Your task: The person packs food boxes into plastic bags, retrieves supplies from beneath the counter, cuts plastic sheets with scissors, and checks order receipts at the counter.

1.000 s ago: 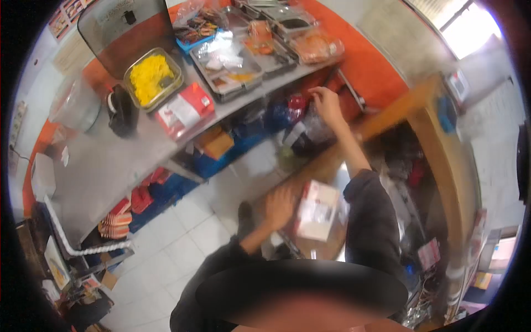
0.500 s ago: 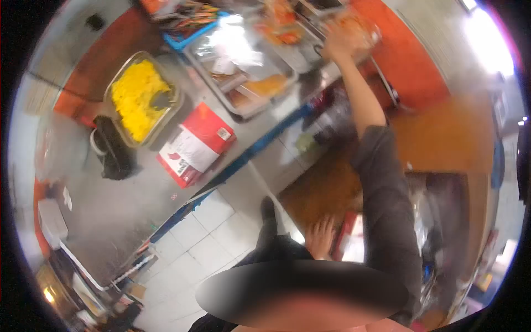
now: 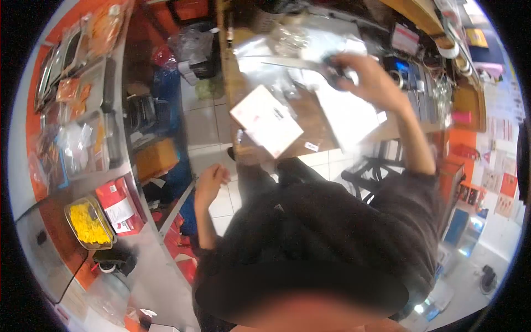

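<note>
Right-hand fingers (image 3: pixel 357 65) moved to desk (image 3: pixel 310 123) — holding scissors (image 3: pixel 313 66), white box (image 3: pixel 266 122) nearby.

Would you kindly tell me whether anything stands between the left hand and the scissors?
The white box lies on the wooden table between the left hand and the scissors held in the right hand; reaching over it looks possible.

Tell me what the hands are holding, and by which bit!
The right hand holds scissors by their dark handles; the left hand looks empty.
</note>
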Demonstrator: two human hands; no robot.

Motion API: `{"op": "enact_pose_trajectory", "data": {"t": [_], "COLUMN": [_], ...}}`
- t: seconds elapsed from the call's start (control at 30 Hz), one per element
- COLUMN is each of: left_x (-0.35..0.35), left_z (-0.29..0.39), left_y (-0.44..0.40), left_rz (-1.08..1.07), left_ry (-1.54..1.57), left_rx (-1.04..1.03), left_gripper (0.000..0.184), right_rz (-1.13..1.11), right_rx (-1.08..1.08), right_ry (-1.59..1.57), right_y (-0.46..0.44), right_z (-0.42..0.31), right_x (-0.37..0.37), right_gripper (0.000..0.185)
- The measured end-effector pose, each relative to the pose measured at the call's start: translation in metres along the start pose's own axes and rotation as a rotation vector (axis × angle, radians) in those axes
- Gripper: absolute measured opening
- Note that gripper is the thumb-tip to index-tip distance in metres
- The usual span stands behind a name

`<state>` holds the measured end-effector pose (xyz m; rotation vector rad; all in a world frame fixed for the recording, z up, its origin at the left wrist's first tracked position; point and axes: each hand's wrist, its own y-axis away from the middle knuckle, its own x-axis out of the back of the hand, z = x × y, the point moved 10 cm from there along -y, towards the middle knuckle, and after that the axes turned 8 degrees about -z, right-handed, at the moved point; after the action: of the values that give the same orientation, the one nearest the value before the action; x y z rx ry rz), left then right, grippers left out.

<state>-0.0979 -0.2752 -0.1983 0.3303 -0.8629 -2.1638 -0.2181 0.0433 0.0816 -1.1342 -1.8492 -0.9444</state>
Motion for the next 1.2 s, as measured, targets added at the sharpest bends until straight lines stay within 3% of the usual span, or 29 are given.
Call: {"op": "enact_pose_trajectory", "data": {"t": [0.07,0.13,0.2,0.27,0.33,0.4,0.47,0.57,0.7,0.77,0.9,0.97,1.2], "left_x": [-0.04,-0.106,-0.171,-0.23,-0.279,-0.323,-0.341,-0.343,-0.335,-0.332,-0.336,-0.349,-0.354], "left_z": [0.059,0.103,0.138,0.167,0.179,0.187,0.178,0.176,0.167,0.168,0.172,0.185,0.17], "left_y": [0.012,0.004,-0.022,-0.059,-0.097,-0.123,-0.143,-0.138,-0.134,-0.127,-0.123,-0.117,-0.12], "left_rz": [-0.109,-0.293,-0.327,-0.285,-0.124,-0.033,0.197,0.333,0.202,0.1,0.108,0.177,0.264], "left_ry": [-0.036,-0.047,-0.021,-0.138,-0.254,-0.327,-0.652,-0.63,-0.529,-0.303,-0.282,-0.537,-0.676], "left_rx": [-0.054,-0.218,-0.26,-0.36,-0.474,-0.566,-0.412,-0.465,-0.398,-0.459,-0.448,-0.501,-0.479], "left_gripper": [0.03,0.031,0.028,0.022,0.022,0.023,0.026,0.028,0.026,0.022,0.022,0.022,0.021], "right_rz": [-0.068,-0.042,-0.021,0.123,0.116,-0.014,-0.096,-0.223,-0.27,-0.321,-0.338,-0.368,-0.326], "right_rx": [-0.208,-0.47,-0.585,-0.61,-0.879,-0.781,-0.747,-0.784,-0.683,-0.653,-0.653,-0.652,-0.663], "right_ry": [-0.261,-0.388,-0.762,-0.73,-0.864,-0.996,-1.029,-1.205,-1.176,-1.323,-1.336,-1.359,-1.412], "right_y": [0.084,0.162,0.232,0.268,0.312,0.336,0.341,0.338,0.343,0.353,0.354,0.355,0.341], "right_z": [0.085,0.137,0.189,0.192,0.197,0.213,0.209,0.198,0.206,0.204,0.203,0.202,0.203], "right_x": [-0.048,-0.091,-0.155,-0.171,-0.195,-0.243,-0.251,-0.255,-0.265,-0.285,-0.285,-0.286,-0.283], "right_gripper": [0.024,0.022,0.022,0.031,0.032,0.034,0.035,0.039,0.042,0.045,0.048,0.048,0.05]}}
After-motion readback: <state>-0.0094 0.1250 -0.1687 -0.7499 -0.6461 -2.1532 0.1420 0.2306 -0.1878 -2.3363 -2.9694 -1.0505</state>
